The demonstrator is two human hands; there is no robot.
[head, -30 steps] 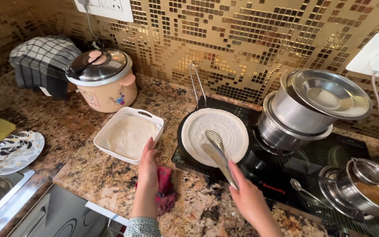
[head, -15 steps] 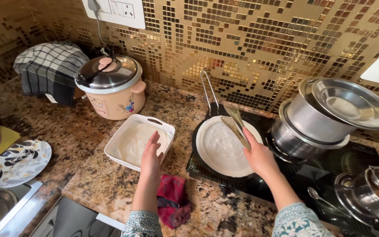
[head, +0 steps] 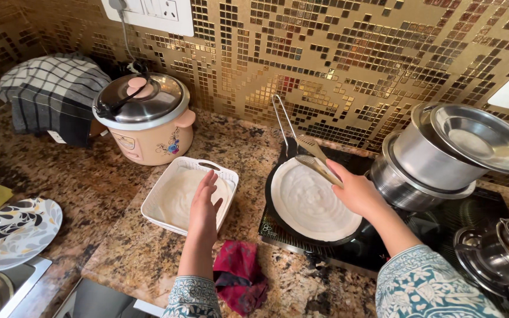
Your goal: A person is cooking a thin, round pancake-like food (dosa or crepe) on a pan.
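Now right hand [head: 357, 191] grip closed on tongs [head: 316, 158] over pan [head: 313, 203]; left hand [head: 204, 203] open.

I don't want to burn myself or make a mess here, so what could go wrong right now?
1. Your right hand holds the tongs low over the flat pan on the cooktop; if the pan is hot, your wrist may brush its rim.
2. The stacked steel pots sit close beside that arm; a bump might tip them.
3. The red cloth lies near the cooktop edge and could get scorched.
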